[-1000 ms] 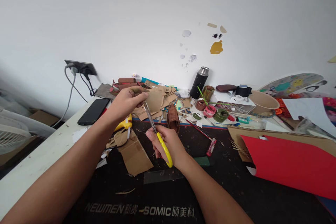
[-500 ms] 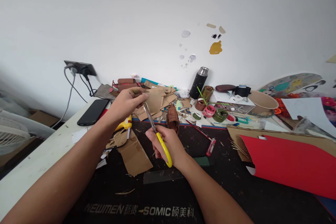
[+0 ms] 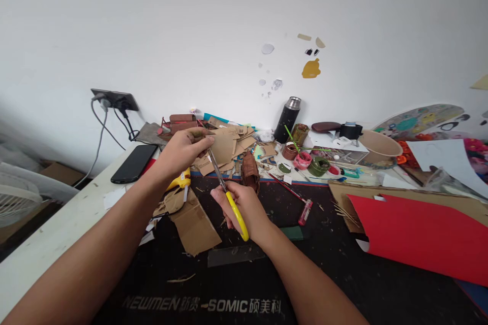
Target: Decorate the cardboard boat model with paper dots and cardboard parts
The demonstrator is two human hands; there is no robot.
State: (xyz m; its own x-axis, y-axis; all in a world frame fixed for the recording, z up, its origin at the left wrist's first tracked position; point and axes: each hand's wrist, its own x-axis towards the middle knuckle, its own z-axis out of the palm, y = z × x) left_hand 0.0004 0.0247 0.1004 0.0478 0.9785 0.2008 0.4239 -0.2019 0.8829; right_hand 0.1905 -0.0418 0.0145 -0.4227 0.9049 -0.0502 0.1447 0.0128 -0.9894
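Observation:
My right hand (image 3: pixel 249 209) is wrapped round a pair of scissors (image 3: pixel 237 216) with yellow handles, their metal blades pointing up and to the left. My left hand (image 3: pixel 186 150) pinches a piece of brown cardboard (image 3: pixel 224 148) in front of the scrap heap. The blade tips reach the cardboard's lower edge beside my left thumb; whether they are apart is too small to make out. Beneath my left wrist lie a yellow glue gun (image 3: pixel 183 179) and a larger cardboard strip (image 3: pixel 196 228). Just beyond my right hand is a small brown, bark-like piece (image 3: pixel 250 170).
A black phone (image 3: pixel 134 163) lies at the left on the white table. Along the back stand a black thermos (image 3: pixel 288 119) and several small paint pots, one with pink paint (image 3: pixel 302 160). Red card (image 3: pixel 415 233) covers the right side. A clear ruler-like strip (image 3: pixel 236 255) lies on the black mat (image 3: pixel 324 284).
The view has shifted very slightly. Both hands keep their hold on the cardboard and the scissors, with hardly any movement.

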